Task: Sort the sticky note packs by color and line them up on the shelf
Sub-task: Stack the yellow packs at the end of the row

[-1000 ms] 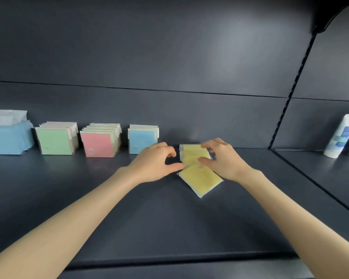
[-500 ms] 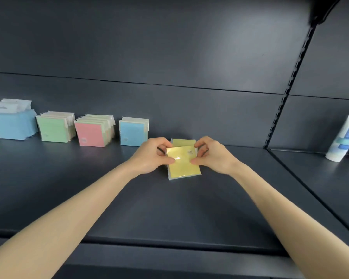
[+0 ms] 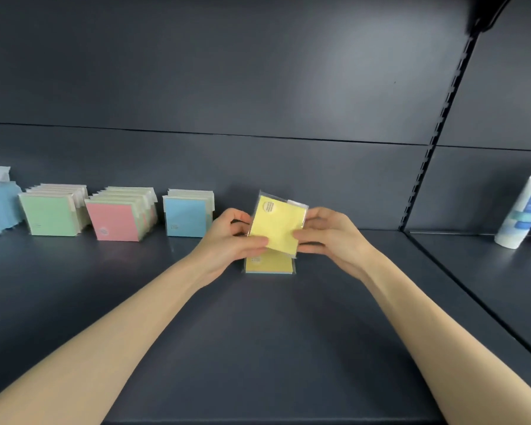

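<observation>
Currently the left hand (image 3: 230, 240) and right hand (image 3: 328, 237) each pinch a side edge of a yellow pack (image 3: 278, 225). It's tilted, just above a second pack (image 3: 269, 265) on the shelf (image 3: 258, 348), right of the blue row (image 3: 186, 217). Risks: the slick wrapper slips from the pinch, or a tilted set-down topples the second pack and skews the line.

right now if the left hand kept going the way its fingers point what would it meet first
The left hand points rightward across the held yellow pack, so it would likely meet the right hand gripping the opposite edge.
</observation>
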